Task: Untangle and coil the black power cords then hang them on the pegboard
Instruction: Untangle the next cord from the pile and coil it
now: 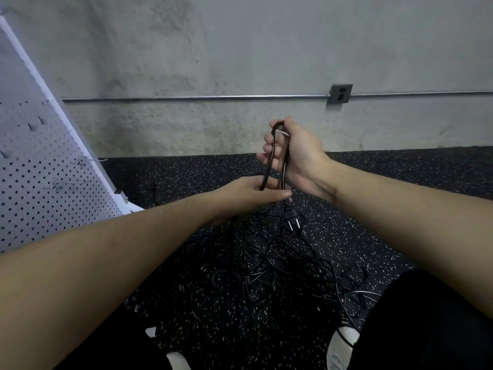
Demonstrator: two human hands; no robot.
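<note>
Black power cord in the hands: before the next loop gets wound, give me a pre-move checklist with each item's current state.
1. Right hand grips the top of the cord loop: ok.
2. Left hand pinches the cord below: ok.
3. Plug hangs free under the hands: ok.
4. Rest of this cord free of the tangled pile on the floor: cannot tell, strands overlap.
5. Pegboard hooks bare and ready: ok for those visible.
6. A complete coil formed: not ok, only one loop shows.
</note>
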